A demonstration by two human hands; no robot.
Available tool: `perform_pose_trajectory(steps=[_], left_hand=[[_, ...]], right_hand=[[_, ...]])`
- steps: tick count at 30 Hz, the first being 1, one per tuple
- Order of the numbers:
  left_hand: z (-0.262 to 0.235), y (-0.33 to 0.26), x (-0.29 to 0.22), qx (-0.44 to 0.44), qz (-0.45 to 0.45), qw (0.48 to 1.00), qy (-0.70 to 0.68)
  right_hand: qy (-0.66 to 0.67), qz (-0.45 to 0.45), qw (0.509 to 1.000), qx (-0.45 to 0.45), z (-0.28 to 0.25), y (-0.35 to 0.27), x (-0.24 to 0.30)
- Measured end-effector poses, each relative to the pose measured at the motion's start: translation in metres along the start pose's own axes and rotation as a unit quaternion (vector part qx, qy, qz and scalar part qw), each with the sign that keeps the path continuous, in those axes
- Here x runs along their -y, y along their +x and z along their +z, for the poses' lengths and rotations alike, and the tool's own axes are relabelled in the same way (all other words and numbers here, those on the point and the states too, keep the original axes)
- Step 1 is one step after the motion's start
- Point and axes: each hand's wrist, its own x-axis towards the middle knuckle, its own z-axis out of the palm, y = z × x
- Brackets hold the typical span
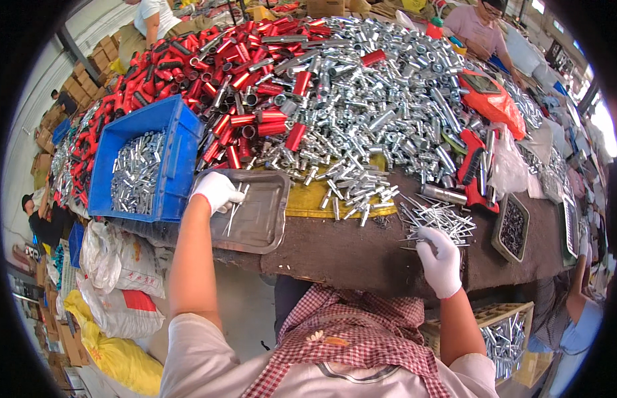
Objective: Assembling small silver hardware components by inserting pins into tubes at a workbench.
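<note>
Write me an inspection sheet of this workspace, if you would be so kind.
Surface: dark brown table covering, with a yellow sheet partly under silver parts.
Job's things: loose pile of thin rods on the right; shallow grey tray on the left.
Clutter: heaped red parts and silver parts behind; blue bin of small metal pieces.
Hands: both gloved; left hand over the tray, rods at its fingertips; right hand at the pile's near edge.
Cables: nothing seen.
Surroundings: other people nearby; white sacks at left.
</note>
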Motion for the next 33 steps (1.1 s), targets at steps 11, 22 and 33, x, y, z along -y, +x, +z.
perform_pose_trajectory(steps=[11, 22, 33], left_hand=[[0.036, -0.037, -0.044, -0.357, 0.234, 0.9, 0.089], [0.155, -0.036, -0.144, -0.121, 0.176, 0.959, 0.188], [0.153, -0.052, -0.119, -0.091, 0.22, 0.956, 0.17]], right_hand=[[-0.252, -0.13, 0.956, 0.079, -0.03, 0.021, -0.02], [-0.35, 0.006, 0.927, 0.132, 0.024, 0.067, -0.022], [-0.222, -0.057, 0.971, 0.073, 0.0, 0.073, -0.018]])
